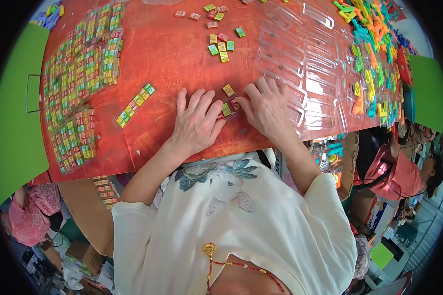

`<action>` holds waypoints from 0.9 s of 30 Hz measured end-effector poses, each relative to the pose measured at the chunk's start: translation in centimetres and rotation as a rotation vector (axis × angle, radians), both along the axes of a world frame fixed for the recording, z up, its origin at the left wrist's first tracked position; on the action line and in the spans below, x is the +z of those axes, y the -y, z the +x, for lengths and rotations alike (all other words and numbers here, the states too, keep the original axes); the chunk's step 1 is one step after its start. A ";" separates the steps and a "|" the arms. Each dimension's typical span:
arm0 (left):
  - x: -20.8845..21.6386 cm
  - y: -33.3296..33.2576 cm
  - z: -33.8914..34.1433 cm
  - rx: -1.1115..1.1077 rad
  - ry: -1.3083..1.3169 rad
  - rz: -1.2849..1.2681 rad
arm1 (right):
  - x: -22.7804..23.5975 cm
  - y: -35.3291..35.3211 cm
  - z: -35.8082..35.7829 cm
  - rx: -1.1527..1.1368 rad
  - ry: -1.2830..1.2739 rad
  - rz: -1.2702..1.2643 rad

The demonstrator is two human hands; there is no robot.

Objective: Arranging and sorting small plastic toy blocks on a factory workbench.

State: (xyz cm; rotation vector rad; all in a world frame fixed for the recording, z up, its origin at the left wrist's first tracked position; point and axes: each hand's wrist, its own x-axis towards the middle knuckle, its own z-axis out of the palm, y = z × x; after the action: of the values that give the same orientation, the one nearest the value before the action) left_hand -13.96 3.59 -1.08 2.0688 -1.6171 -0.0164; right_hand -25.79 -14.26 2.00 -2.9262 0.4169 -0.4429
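Note:
My left hand (197,120) rests palm down on the red table (167,54), fingers spread, its fingertips against a short row of small coloured square blocks (229,108). My right hand (268,105) lies beside it, thumb and fingers touching the same blocks from the right. One yellow block (228,90) sits just beyond the fingers. Neither hand is closed around anything.
Loose coloured blocks (220,44) lie farther back. A finished strip of blocks (135,104) and several packed rows (79,88) fill the left. Clear plastic trays (305,64) sit right of my hand, bright plastic pieces (374,59) beyond. Other people sit at lower left and right.

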 end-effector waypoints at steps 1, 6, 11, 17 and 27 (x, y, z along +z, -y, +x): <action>-0.1 0.0 -0.1 0.010 0.000 0.000 | 0.2 0.0 0.6 0.045 0.021 -0.006; -0.2 -0.2 -0.2 0.028 0.004 0.005 | -0.9 -0.1 3.1 0.119 0.019 -0.032; 0.7 -0.6 0.1 0.058 -0.038 0.000 | -1.6 1.1 4.1 0.031 -0.020 0.029; 0.6 -1.1 -0.5 0.046 -0.036 0.020 | 0.1 1.2 2.0 -0.054 0.028 0.272; 0.9 0.7 -1.4 -0.009 0.016 0.045 | -1.1 -1.2 -1.2 -0.078 0.039 0.252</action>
State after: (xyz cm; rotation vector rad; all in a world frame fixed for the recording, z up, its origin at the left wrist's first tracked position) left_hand -15.37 2.90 -0.17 2.1002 -1.6501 -0.0391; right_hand -26.94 -13.08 0.86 -2.6616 0.5405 -0.4233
